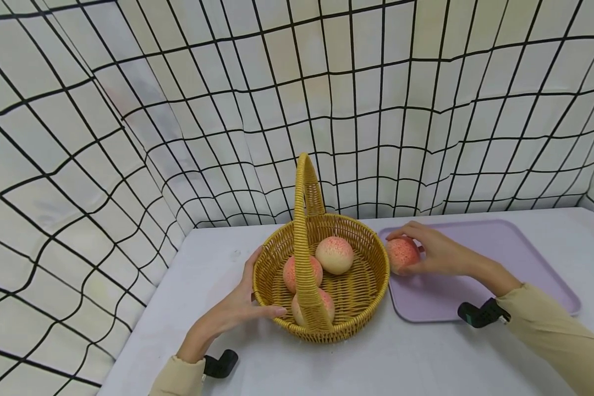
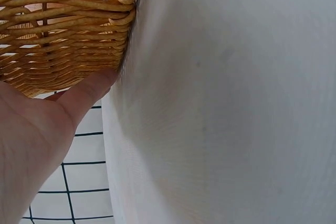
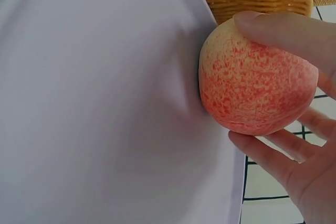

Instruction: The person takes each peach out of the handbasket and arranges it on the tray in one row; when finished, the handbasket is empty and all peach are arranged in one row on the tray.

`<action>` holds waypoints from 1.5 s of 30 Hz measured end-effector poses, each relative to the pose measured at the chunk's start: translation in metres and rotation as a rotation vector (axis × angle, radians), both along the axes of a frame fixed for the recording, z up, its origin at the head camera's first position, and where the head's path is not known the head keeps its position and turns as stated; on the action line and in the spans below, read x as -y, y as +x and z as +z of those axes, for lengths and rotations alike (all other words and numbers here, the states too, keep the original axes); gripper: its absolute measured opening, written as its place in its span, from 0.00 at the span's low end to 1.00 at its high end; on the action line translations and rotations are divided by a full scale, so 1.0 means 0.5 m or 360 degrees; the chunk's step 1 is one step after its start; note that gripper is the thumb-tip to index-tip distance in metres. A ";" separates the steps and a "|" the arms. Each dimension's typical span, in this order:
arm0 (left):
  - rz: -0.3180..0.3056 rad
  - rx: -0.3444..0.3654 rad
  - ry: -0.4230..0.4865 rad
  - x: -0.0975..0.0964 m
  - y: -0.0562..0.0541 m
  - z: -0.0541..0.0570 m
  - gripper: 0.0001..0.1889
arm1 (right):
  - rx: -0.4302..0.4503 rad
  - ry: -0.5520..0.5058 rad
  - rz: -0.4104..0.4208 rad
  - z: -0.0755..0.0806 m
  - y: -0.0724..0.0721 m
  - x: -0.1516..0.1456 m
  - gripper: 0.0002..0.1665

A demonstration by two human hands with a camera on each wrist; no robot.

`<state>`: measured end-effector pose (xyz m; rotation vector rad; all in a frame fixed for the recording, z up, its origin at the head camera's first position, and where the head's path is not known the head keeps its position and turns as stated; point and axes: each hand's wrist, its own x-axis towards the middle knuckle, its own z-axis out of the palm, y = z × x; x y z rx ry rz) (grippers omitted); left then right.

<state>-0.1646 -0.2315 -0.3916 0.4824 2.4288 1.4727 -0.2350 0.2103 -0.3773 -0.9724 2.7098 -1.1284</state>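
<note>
A wicker basket (image 1: 371, 308) with a tall arched handle stands on the table. Inside lie three pink-and-cream peaches, one farther back (image 1: 334, 255), one in the middle (image 1: 289, 274) and one at the front (image 1: 326, 304), the last two partly behind the handle. My left hand (image 1: 237, 302) rests against the basket's left side, thumb and fingers spread along the outer wall; its thumb (image 2: 86, 95) touches low on the weave. With thumb and fingertips my right hand (image 1: 438, 250) grips another peach (image 3: 257, 80) at the tray's left end, close beside the basket. Whether it touches the tray, I cannot tell.
The lilac tray (image 1: 505, 264) lies on the white table (image 1: 401, 357), right of the basket. Behind and to the left rise white walls covered by a black net (image 1: 331, 110). Each wrist wears a black device, one left (image 1: 221, 364) and one right (image 1: 482, 313).
</note>
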 end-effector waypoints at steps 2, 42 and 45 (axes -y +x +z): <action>-0.0002 -0.0001 0.0006 0.000 0.000 -0.001 0.72 | -0.0008 -0.0009 0.0010 -0.002 -0.004 0.001 0.37; 0.0009 0.0067 0.0013 0.004 0.003 0.006 0.71 | -0.0189 0.0038 0.0723 0.066 0.114 0.291 0.24; 0.0003 0.0078 0.0019 0.002 0.001 0.005 0.71 | -0.0148 0.0088 0.0762 0.055 0.107 0.300 0.26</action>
